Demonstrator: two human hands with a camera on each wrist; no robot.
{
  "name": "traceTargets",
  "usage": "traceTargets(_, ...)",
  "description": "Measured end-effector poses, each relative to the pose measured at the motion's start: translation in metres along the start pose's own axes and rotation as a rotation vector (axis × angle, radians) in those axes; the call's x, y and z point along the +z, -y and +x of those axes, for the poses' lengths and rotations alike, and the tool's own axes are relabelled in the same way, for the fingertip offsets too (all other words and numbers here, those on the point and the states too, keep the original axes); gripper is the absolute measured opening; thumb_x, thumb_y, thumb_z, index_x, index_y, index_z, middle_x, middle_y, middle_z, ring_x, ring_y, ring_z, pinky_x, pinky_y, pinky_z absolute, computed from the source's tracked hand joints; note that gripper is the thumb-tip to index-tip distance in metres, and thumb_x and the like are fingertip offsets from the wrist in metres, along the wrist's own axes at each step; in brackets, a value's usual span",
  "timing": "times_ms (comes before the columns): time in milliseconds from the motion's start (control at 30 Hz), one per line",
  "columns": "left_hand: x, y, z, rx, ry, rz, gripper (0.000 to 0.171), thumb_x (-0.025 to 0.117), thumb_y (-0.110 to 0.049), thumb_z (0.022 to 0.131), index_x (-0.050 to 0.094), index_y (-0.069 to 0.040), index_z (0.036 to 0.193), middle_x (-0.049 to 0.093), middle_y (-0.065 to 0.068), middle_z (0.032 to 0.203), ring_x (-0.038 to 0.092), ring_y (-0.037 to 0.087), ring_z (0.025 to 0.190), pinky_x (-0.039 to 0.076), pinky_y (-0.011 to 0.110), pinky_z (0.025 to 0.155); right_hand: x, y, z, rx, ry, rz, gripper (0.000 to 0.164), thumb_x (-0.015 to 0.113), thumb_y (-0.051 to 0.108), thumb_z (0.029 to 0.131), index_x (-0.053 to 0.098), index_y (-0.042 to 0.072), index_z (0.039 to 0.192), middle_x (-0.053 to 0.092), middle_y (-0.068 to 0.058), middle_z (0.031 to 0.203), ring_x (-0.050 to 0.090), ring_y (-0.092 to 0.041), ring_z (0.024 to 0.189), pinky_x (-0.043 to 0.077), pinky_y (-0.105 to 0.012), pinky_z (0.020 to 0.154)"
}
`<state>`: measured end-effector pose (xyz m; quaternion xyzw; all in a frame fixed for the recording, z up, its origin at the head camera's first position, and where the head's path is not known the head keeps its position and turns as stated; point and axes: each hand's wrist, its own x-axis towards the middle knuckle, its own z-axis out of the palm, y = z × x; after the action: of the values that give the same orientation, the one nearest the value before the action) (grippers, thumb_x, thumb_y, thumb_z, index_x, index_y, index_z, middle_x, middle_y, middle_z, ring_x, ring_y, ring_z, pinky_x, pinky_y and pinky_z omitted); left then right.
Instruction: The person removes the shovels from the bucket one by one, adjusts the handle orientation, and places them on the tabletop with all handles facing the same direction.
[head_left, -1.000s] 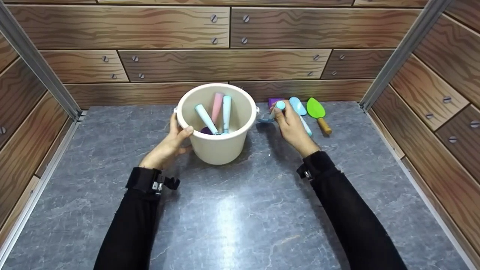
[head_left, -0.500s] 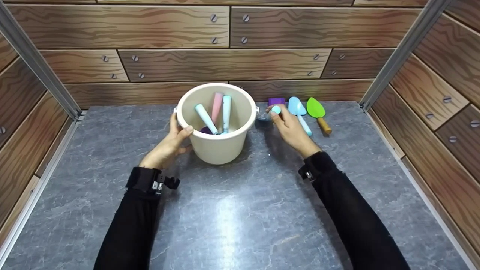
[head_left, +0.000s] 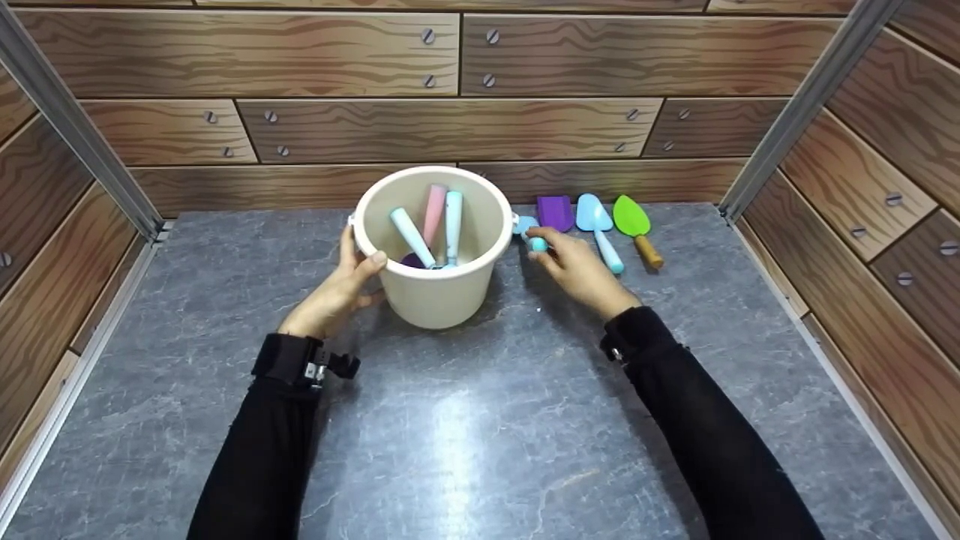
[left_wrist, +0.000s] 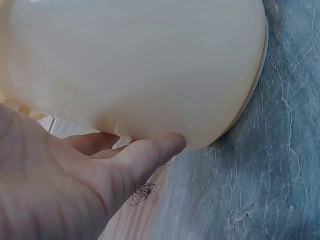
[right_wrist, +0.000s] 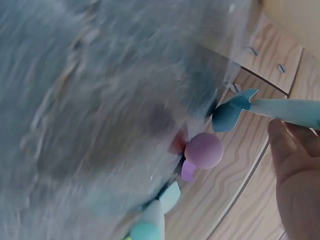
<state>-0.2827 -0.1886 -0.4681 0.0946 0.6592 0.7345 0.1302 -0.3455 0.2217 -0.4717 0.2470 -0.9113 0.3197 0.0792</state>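
Note:
A cream bucket (head_left: 439, 304) stands upright on the grey marbled surface. My left hand (head_left: 330, 296) holds its left side, the thumb at the rim and the fingers lower on the outer wall; the left wrist view shows fingers against the bucket (left_wrist: 150, 65). Inside lean a pink handle (head_left: 433, 214), a light blue handle (head_left: 453, 225) and another pale blue handle (head_left: 412, 238), their heads mostly hidden. Right of the bucket, my right hand (head_left: 589, 274) pinches the handle end of a blue toy shovel (right_wrist: 285, 110), whose blade points away toward the back wall.
To the right of that shovel lie a purple toy shovel (head_left: 555, 214), a light blue toy trowel (head_left: 594, 214) and a green trowel with a brown handle (head_left: 631, 216). Wood-patterned walls (head_left: 450, 131) enclose the back and sides.
My right hand has tipped the blue shovel's handle down toward me and leftward. The purple shovel, formerly mostly covered by the hand, shows more. The left hand and bucket stay put.

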Motion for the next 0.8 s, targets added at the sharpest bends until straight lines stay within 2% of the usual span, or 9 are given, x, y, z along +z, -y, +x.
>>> traceTargets(133,0.000,0.000,0.000,0.000,0.001,0.001,0.131,0.080,-0.058,0.105,-0.021,-0.034,0.185,-0.018,0.019,0.198,0.005,0.047,0.185,0.020,0.085,0.143,0.005,-0.001,0.000,-0.039,0.030,-0.150,0.042,0.072,0.013,0.116,0.067,-0.005,0.154,0.076,-0.027,0.152,0.074,-0.051,0.143,0.056,-0.065,0.130)
traceTargets(300,-0.001,0.001,0.000,0.009,0.006,-0.004,0.128,0.077,-0.054,0.107,-0.022,-0.033,0.185,-0.014,0.021,0.198,0.006,0.046,0.186,0.020,0.085,0.143,0.010,0.000,0.000,-0.024,0.041,-0.230,0.034,0.068,0.007,0.117,0.068,-0.004,0.150,0.078,-0.024,0.145,0.077,-0.050,0.138,0.060,-0.063,0.126)
traceTargets(433,-0.001,0.001,0.000,0.012,0.006,-0.004,0.134,0.082,-0.061,0.104,-0.021,-0.033,0.185,-0.014,0.021,0.198,0.005,0.046,0.186,0.020,0.085,0.143,0.012,0.001,0.002,-0.010,0.053,-0.251,0.035,0.071,0.006,0.115,0.068,-0.004,0.148,0.080,-0.025,0.141,0.078,-0.048,0.136,0.060,-0.062,0.126)
traceTargets(533,-0.001,0.002,0.001,0.011,0.005,0.002,0.139,0.085,-0.065,0.101,-0.021,-0.033,0.185,-0.015,0.021,0.198,0.006,0.047,0.185,0.021,0.085,0.143,0.015,0.001,0.005,-0.013,0.075,-0.247,0.036,0.074,0.006,0.113,0.068,-0.007,0.147,0.079,-0.027,0.142,0.077,-0.048,0.137,0.055,-0.063,0.132)
traceTargets(733,-0.001,0.001,0.001,0.011,0.002,0.011,0.131,0.080,-0.057,0.105,-0.020,-0.032,0.185,-0.015,0.022,0.198,0.007,0.048,0.185,0.022,0.084,0.143,0.018,0.000,0.008,-0.005,0.121,-0.239,0.039,0.074,0.002,0.112,0.068,-0.012,0.148,0.077,-0.031,0.148,0.073,-0.049,0.145,0.038,-0.072,0.142)
traceTargets(800,0.000,0.002,0.002,0.011,0.002,0.007,0.131,0.080,-0.057,0.105,-0.021,-0.033,0.185,-0.016,0.021,0.198,0.006,0.048,0.185,0.021,0.085,0.143,0.017,0.000,0.009,0.006,0.139,-0.240,0.041,0.075,0.002,0.111,0.068,-0.012,0.150,0.076,-0.032,0.150,0.071,-0.049,0.147,0.036,-0.072,0.143)
